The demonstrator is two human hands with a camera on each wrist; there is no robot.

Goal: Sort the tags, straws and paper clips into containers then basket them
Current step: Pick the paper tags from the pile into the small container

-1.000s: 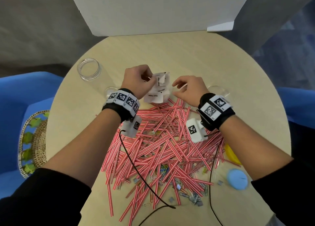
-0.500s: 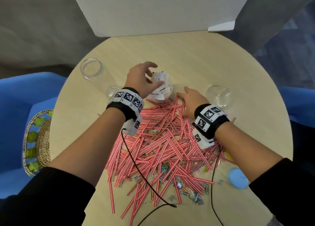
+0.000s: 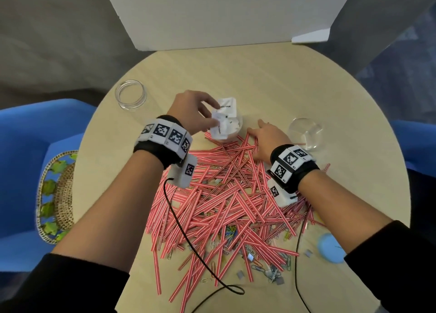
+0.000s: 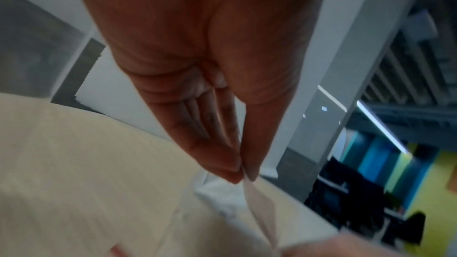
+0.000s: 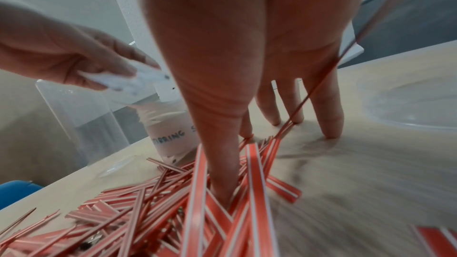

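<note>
White tags (image 3: 223,118) are pinched between the thumb and fingertips of the left hand (image 3: 192,114), right over a clear container (image 3: 232,130) already stuffed with tags. Just beside it, the right hand (image 3: 267,141) lies with straight, spread fingers (image 5: 326,108) pressing down on the far edge of the red-striped straws (image 3: 226,194), which are heaped on the desk (image 3: 259,76) under both wrists. Paper clips (image 3: 266,263) are scattered nearer the person. An empty jar (image 3: 131,94) stands beyond the left hand, a clear lid (image 3: 305,133) beside the right.
</note>
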